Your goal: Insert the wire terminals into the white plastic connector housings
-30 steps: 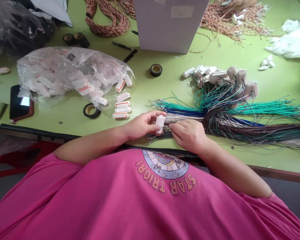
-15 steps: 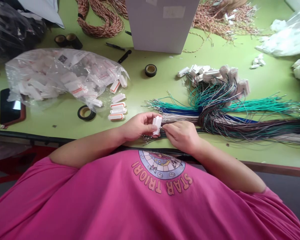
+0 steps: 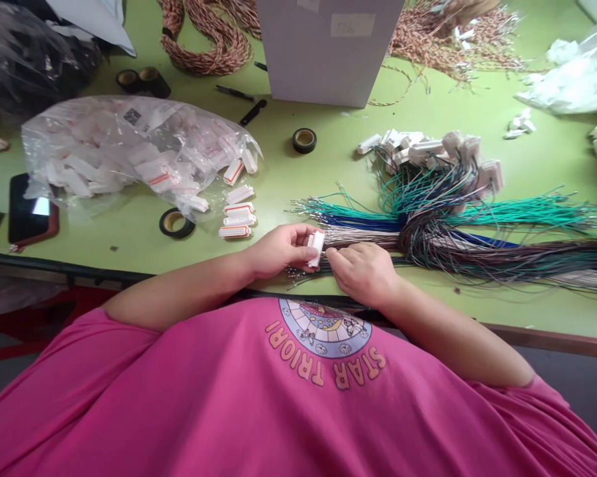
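White connector [image 3: 317, 248], pinched in the left hand [image 3: 281, 252] by wires [image 3: 362, 236] on the green counter [image 3: 278, 169] — best held steady — sits just beside the right hand [image 3: 365, 271], whose curled fingers may grip something, though I cannot tell.

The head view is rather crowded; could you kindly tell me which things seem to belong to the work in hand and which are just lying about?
Seemingly in use:
white connector, held in the left hand
wire bundle, beside the right hand
loose connectors, probably spares

Seemingly just lying about:
phone
black knife
tape roll near the grey box
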{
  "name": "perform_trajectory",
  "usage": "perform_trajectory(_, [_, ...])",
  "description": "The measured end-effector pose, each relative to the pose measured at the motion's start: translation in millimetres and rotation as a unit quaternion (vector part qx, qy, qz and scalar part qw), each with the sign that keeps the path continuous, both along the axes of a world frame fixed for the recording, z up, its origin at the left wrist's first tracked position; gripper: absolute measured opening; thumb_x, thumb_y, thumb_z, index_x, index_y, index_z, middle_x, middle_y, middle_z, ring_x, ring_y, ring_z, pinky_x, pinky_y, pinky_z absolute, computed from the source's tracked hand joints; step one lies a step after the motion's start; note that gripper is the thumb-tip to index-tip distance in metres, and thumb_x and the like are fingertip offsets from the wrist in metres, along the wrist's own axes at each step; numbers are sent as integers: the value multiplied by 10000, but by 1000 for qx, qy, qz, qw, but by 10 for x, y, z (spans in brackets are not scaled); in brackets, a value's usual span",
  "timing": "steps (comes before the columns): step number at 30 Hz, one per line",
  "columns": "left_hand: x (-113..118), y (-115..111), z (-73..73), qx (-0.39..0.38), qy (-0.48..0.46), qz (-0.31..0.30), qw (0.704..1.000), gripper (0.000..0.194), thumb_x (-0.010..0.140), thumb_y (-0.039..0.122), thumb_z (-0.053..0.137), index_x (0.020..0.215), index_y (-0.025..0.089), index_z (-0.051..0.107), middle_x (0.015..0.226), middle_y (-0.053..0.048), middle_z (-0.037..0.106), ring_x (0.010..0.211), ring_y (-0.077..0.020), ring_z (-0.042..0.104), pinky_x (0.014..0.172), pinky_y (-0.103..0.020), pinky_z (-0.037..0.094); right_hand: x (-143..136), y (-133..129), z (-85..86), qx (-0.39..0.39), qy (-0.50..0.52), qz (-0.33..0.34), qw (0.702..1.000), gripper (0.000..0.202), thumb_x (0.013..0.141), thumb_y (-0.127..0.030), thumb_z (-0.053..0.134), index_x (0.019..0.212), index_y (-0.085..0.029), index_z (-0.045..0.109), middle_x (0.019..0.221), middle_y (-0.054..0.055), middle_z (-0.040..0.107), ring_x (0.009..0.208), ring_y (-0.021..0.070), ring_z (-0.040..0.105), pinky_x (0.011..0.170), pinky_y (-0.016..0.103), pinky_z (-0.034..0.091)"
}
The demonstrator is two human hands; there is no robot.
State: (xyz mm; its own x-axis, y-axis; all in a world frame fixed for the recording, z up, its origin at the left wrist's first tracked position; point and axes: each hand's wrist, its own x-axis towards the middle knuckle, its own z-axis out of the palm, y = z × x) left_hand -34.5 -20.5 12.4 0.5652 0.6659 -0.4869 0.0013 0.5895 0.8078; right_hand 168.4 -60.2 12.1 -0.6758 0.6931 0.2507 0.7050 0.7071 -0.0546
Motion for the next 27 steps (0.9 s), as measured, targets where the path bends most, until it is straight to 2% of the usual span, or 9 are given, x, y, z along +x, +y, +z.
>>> perform_trajectory(6, [-5,8,-11,-12,-9,-2,1000,522,673,235,829,1117,117,582,816,-15,646,686,-130,671,635,-261,564,-11,1,2,48,29,14,998,273,881,-123,420,687,-171,605,523,-1,544,490,125,365,538,313,203])
perform_trajectory(12, [-23,28,7,-16,-15,1,1000,533,662,257,843,1107,114,587,822,-24,654,678,-124,669,629,-248,560,8,-4,15,34,-18,9,999,278,912,-142,394,858,-145,667,540,14,571,521,136,400,553,324,212])
perform_trajectory(21, [-28,26,-15,-19,-17,-16,1000,541,638,317,863,1064,108,604,817,-29,648,671,-116,652,599,-231,545,-1,-10,-3,44,-23,24,998,301,929,-156,384,909,-126,683,568,23,602,520,137,414,542,326,202])
perform_trajectory(24, [-2,2,-10,-24,-10,-22,999,511,633,294,864,1035,111,608,818,-17,632,692,-110,639,608,-233,551,-47,-34,-17,17,-16,30,999,314,934,-162,374,849,-138,676,581,31,607,516,134,404,542,325,189])
perform_trajectory(27, [21,-16,-1,-17,2,-15,1000,494,641,263,854,1039,120,599,809,-1,621,698,-109,637,629,-248,562,-110,-57,-64,-22,6,4,1000,310,914,-148,387,748,-158,648,564,27,594,507,127,399,544,317,189])
